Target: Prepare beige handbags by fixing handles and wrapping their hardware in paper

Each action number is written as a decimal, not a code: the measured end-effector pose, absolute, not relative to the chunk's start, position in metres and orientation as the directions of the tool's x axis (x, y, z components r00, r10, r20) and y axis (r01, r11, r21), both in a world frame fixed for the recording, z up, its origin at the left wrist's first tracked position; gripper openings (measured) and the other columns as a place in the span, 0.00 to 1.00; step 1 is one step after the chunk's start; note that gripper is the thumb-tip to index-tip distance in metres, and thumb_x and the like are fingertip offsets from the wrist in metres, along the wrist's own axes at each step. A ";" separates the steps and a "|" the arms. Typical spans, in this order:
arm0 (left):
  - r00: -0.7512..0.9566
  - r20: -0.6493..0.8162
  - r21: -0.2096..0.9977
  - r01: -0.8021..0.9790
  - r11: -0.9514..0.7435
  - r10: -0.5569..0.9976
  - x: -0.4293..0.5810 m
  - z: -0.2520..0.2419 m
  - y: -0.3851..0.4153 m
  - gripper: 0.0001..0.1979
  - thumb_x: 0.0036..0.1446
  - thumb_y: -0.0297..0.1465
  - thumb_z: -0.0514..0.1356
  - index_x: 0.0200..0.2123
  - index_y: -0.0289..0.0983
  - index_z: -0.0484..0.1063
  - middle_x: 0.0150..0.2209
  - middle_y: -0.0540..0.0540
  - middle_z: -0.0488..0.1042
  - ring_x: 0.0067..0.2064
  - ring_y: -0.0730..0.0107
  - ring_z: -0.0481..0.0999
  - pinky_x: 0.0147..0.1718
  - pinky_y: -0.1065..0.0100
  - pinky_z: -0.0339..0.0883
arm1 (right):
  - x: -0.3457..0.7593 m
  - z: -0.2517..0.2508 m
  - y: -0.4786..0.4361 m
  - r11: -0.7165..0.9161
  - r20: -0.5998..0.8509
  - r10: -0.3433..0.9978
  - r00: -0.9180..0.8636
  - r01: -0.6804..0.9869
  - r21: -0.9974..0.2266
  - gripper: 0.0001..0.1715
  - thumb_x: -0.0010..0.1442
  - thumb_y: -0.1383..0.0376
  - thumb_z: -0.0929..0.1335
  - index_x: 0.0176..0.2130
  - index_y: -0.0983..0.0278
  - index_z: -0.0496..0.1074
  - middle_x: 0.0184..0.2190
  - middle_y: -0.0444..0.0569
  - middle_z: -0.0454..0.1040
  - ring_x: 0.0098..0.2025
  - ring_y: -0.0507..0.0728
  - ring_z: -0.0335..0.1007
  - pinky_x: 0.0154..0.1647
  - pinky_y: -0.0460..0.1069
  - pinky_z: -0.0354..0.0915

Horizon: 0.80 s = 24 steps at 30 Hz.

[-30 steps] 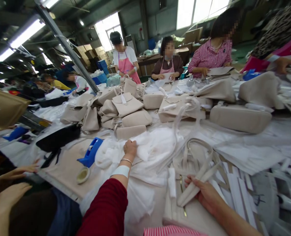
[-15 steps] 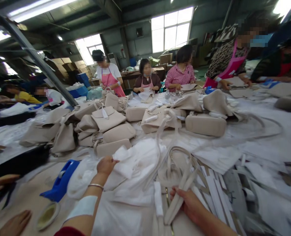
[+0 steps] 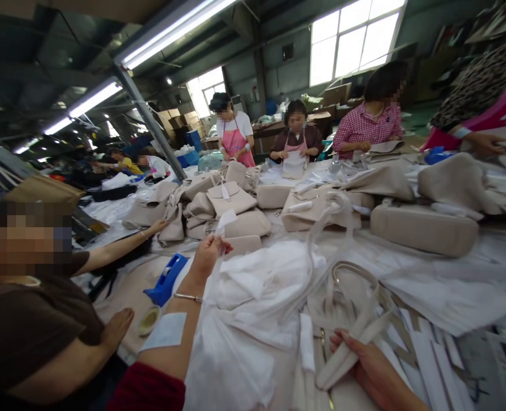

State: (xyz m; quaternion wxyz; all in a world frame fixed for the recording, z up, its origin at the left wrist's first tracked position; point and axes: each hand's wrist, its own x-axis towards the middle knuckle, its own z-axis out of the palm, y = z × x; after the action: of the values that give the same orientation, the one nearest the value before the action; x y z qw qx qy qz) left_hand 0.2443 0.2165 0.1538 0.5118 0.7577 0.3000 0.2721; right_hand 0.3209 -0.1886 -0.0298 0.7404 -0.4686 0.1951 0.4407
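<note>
My left hand (image 3: 207, 254) is raised above the table, fingers pinched on a sheet of white tissue paper (image 3: 253, 297) that hangs down from it over a heap of the same paper. My right hand (image 3: 366, 365) lies low at the front, closed around the beige straps (image 3: 347, 348) of a beige handbag (image 3: 342, 291) lying flat in front of me. A thin bracelet and a white patch show on my left forearm.
A person in dark brown sits close at my left, one hand (image 3: 118, 325) flat on the table, the other reaching toward a pile of beige bags (image 3: 218, 208). A blue tape dispenser (image 3: 167, 279) and tape roll (image 3: 149, 321) lie left. Other workers stand across the table. White strips (image 3: 428, 354) lie right.
My left hand has lifted the tissue paper up off the heap. The view swung left, bringing the neighbouring person into sight. My right hand stays on the straps.
</note>
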 end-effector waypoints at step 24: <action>0.766 -0.151 0.124 0.642 -0.756 0.625 0.276 0.094 0.194 0.14 0.59 0.33 0.56 0.40 0.33 0.79 0.43 0.37 0.79 0.47 0.60 0.76 0.48 0.67 0.65 | 0.314 -0.020 -0.198 0.270 -0.704 0.476 0.527 -0.849 -0.454 0.20 0.42 0.62 0.79 0.34 0.67 0.75 0.27 0.49 0.79 0.29 0.55 0.76 0.35 0.49 0.73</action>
State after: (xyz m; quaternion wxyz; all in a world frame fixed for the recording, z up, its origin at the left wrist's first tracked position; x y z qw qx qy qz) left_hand 0.2763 0.1938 0.0940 0.0842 0.9358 0.3387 -0.0500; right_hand 0.3140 -0.1976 -0.0199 0.7656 -0.4214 0.2213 0.4328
